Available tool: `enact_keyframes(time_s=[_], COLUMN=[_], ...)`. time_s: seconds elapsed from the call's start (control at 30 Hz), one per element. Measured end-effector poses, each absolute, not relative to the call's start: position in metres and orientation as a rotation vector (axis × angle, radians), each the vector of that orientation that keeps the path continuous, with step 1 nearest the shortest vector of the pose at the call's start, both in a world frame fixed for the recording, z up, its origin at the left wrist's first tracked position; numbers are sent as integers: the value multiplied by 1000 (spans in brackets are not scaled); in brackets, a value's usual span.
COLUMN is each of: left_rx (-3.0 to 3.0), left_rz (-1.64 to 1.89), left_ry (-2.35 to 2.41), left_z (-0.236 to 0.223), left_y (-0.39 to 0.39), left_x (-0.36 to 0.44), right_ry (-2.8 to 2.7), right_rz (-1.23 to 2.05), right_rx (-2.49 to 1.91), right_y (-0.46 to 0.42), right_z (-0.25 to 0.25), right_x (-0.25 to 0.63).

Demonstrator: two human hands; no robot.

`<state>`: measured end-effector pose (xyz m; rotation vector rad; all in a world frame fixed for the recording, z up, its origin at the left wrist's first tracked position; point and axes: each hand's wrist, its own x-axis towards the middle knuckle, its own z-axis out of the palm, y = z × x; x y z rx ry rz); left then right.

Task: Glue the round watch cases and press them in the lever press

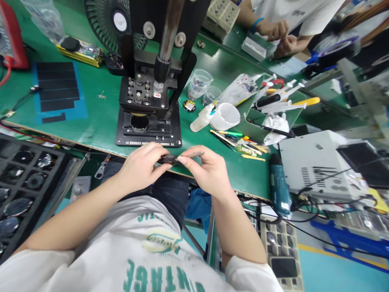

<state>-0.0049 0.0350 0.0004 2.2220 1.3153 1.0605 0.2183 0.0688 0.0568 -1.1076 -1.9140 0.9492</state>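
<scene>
My left hand (142, 164) pinches a small dark round part (168, 159) just in front of the green table's near edge (100, 136). My right hand (209, 170) is closed around thin metal tweezers (192, 154), whose tip meets the dark part. Both hands touch at the part, directly below the black press fixture (148, 121) with its empty round recess. The underside of the part is hidden by my fingers.
A black tray (21, 182) of round parts sits at lower left. Plastic cups (199, 83), a glue bottle (202, 118), loose tools (240, 142), a teal screwdriver (278, 186) and a white box (319, 162) lie to the right. A black fan (111, 22) stands behind. Another person's hands (278, 36) work at the far side.
</scene>
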Motion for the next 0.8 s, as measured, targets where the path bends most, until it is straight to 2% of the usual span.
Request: enact_keyframes(time_s=[0.2, 0.37, 0.43, 0.63, 0.8], left_rx=[2305, 2343, 2368, 2384, 2414], left_rz=[1297, 1436, 1399, 1114, 1169], left_ry=[1421, 1586, 1601, 1650, 1645], left_z=[13, 16, 13, -4, -9], left_y=[29, 42, 52, 77, 83], left_x=[-19, -49, -62, -86, -86], right_ry=[-1737, -1621, -1753, -2335, -2383], right_rz=[1093, 1316, 1256, 775, 698], right_rx=[-1007, -932, -945, -1072, -1145], right_y=[67, 114, 140, 181, 177], right_z=[59, 47, 43, 44, 44], right_x=[205, 173, 162, 143, 137])
